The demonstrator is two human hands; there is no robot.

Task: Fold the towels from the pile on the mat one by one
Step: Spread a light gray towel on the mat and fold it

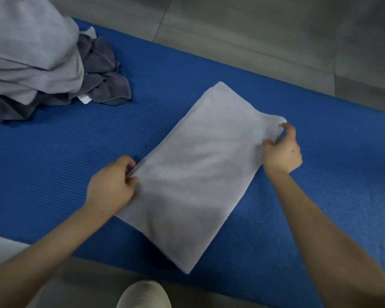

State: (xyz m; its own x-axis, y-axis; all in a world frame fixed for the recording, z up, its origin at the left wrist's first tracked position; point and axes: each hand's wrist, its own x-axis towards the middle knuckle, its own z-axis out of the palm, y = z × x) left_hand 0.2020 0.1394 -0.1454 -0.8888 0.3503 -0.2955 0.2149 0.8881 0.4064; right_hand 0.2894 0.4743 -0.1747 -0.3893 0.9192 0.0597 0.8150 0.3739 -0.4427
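The blue mat (320,174) runs across the grey floor (253,41) and carries all the work items. The pile (31,58) of unfolded towels, light grey over dark grey, sits at the far left end of the mat, well apart from the hands. The towel (200,165) being worked, light grey, lies near the centre of the mat as a long rectangle set at a slant, already doubled at least once, judging by the layered edge on its left side. The step in hand is judged to be a further fold of this towel, with the pile not yet drawn on for the next piece. The left hand (111,187) lies against the towel's left long edge, fingers curled and pinching that edge. The right hand (282,152) is at the far right corner, thumb and fingers closed on the cloth, which puckers and lifts slightly there. The towel thus spans between the two hands, with its near end on the mat below both. The next move probably calls for both grips to rise together and carry the held end over to meet the opposite end, edges aligned, followed by flattening.
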